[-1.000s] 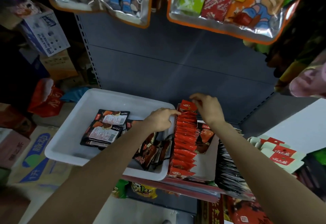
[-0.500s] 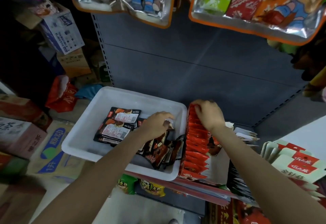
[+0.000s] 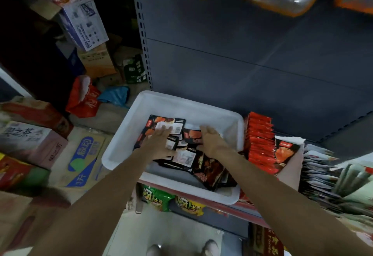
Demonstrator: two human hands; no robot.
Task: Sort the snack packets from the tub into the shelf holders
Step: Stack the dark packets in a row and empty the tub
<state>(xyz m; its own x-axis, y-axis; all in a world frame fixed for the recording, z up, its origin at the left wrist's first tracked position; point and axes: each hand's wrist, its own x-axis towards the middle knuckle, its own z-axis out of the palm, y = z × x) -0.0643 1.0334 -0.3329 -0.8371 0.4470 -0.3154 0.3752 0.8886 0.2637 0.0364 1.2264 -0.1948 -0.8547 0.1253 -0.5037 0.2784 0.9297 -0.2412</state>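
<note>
White tub (image 3: 129,146) on shelf, black snack packets (image 3: 184,156) inside, left hand (image 3: 159,144) flat on packets, right hand (image 3: 212,141) fingers relaxed on them, red packets (image 3: 260,142) in holder beside

A white tub (image 3: 129,144) holds black snack packets (image 3: 207,170) printed with orange-brown food pictures and white barcode labels. Beside it stands a row of bright red-orange packets (image 3: 260,144) against a dark grey shelf back panel (image 3: 242,54). Below hang a green bag (image 3: 156,197) and a yellow bag (image 3: 189,207), both with bold lettering.
</note>
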